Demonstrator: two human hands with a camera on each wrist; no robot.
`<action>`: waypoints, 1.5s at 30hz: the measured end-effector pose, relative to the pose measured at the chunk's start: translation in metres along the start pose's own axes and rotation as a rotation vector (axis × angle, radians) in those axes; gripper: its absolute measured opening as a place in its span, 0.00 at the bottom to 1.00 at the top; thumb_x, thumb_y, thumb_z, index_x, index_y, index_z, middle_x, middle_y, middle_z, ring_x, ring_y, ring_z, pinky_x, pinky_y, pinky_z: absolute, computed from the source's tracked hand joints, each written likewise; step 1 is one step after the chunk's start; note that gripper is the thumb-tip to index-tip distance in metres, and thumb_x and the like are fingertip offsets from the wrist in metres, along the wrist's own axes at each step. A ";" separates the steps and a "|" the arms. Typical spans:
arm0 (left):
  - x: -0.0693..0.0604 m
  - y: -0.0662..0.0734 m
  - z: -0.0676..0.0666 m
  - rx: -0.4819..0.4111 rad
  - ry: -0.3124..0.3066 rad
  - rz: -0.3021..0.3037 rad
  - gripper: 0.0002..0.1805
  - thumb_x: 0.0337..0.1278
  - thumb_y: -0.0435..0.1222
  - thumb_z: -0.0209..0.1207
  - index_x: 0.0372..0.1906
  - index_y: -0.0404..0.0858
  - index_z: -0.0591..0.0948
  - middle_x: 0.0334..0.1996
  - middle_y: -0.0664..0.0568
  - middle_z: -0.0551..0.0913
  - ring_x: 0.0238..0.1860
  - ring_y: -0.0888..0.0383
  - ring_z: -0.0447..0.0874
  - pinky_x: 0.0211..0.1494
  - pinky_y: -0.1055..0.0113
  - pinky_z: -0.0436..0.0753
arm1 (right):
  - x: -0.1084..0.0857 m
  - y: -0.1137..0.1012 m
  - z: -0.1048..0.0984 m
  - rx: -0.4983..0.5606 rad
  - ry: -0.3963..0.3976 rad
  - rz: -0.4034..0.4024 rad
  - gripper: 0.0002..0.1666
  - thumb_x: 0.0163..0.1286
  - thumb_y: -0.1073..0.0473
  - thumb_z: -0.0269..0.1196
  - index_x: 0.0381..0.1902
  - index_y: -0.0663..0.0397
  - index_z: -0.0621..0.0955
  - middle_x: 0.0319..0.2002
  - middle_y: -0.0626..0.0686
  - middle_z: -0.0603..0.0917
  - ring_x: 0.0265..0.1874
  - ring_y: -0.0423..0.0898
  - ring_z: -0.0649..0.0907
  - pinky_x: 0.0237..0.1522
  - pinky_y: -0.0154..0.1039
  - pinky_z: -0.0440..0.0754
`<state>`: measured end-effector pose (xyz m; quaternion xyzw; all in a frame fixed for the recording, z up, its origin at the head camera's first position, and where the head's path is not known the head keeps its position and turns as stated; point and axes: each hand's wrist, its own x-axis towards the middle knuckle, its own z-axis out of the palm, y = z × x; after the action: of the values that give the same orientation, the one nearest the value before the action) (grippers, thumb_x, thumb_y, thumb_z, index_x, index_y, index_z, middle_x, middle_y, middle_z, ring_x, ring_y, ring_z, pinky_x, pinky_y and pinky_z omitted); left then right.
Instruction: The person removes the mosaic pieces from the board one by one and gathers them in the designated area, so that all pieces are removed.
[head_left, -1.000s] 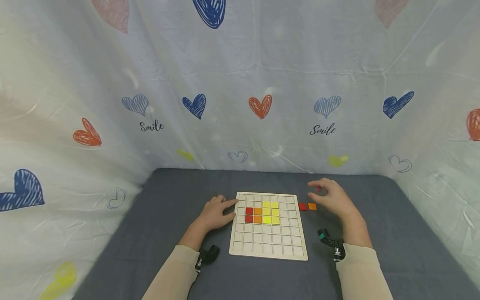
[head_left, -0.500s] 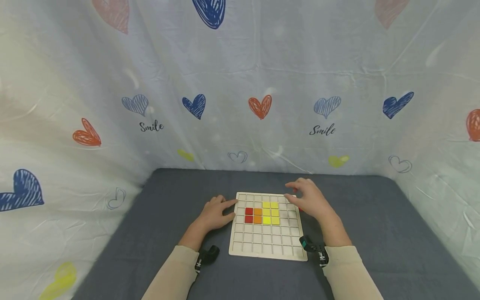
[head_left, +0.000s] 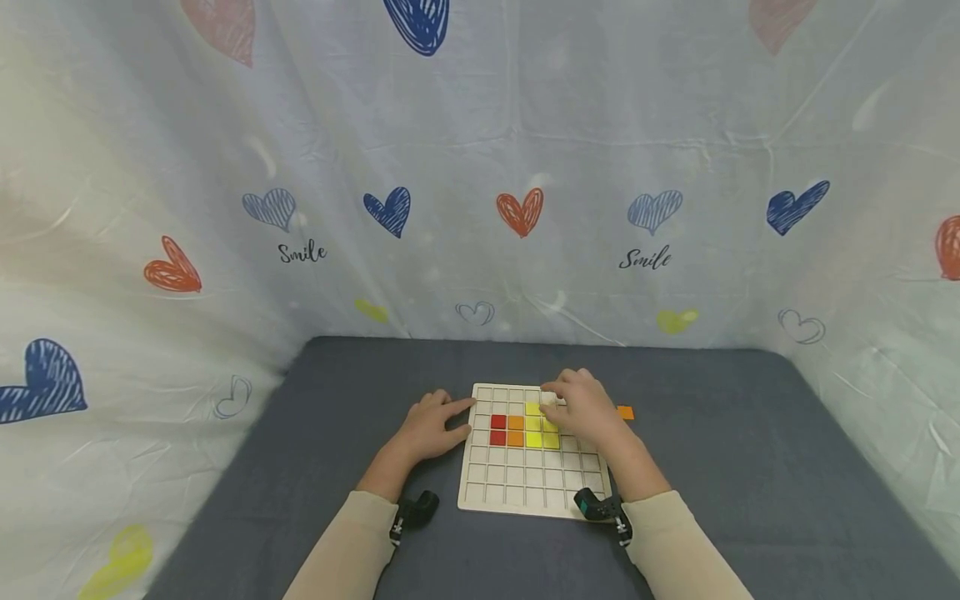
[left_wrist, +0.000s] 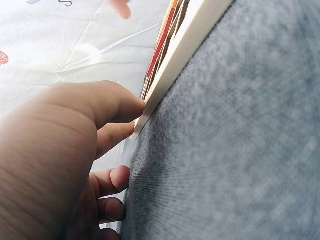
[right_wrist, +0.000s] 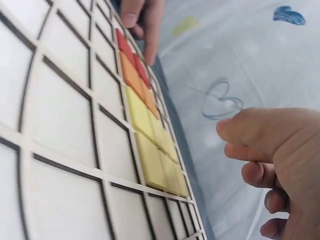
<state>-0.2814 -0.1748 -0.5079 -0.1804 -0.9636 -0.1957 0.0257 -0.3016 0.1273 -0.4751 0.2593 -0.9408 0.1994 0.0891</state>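
Observation:
In the head view my left hand [head_left: 427, 429] rests beside a pale wooden grid board [head_left: 517, 483]. Its thumb and index finger touch the board's left edge, which shows in the left wrist view too. My right hand [head_left: 585, 408] is over the board's upper right part, with thumb and index finger near the yellow tiles [head_left: 533, 431] and partly covering them. No tile shows between those fingers in the right wrist view, and one may be hidden there. Red tiles [head_left: 498, 422] and orange tiles [head_left: 515, 423] sit in cells left of the yellow ones.
An orange tile [head_left: 626, 412] lies on the dark grey cloth [head_left: 420, 550] to the right of the board, past my right forearm. Behind the table hangs a pale curtain [head_left: 570, 125] printed with hearts.
My right hand has moved left from beside the board to over it, near the yellow tiles. A red spot shows between its fingers in the earliest frame. The left hand has stayed put.

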 end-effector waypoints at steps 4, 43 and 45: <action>0.000 -0.001 0.000 0.001 0.003 0.000 0.28 0.68 0.48 0.61 0.71 0.49 0.78 0.36 0.54 0.66 0.36 0.55 0.59 0.42 0.56 0.61 | 0.001 -0.005 0.010 -0.042 -0.047 0.010 0.24 0.68 0.50 0.71 0.58 0.54 0.87 0.40 0.49 0.78 0.36 0.46 0.68 0.40 0.44 0.67; 0.001 -0.003 0.003 0.019 -0.005 -0.004 0.29 0.68 0.49 0.61 0.72 0.50 0.78 0.37 0.53 0.68 0.37 0.55 0.60 0.43 0.57 0.62 | 0.000 -0.012 0.004 0.008 0.163 0.052 0.15 0.64 0.57 0.75 0.49 0.53 0.90 0.38 0.48 0.79 0.34 0.46 0.70 0.39 0.44 0.69; 0.002 -0.003 0.003 0.019 -0.006 -0.005 0.29 0.68 0.49 0.61 0.72 0.49 0.78 0.37 0.53 0.67 0.37 0.55 0.60 0.42 0.57 0.62 | 0.000 -0.013 -0.004 0.037 0.179 0.060 0.15 0.64 0.57 0.75 0.49 0.53 0.90 0.37 0.48 0.78 0.35 0.46 0.70 0.39 0.44 0.70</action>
<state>-0.2839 -0.1757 -0.5118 -0.1781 -0.9660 -0.1859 0.0241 -0.2947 0.1185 -0.4674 0.2136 -0.9326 0.2417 0.1617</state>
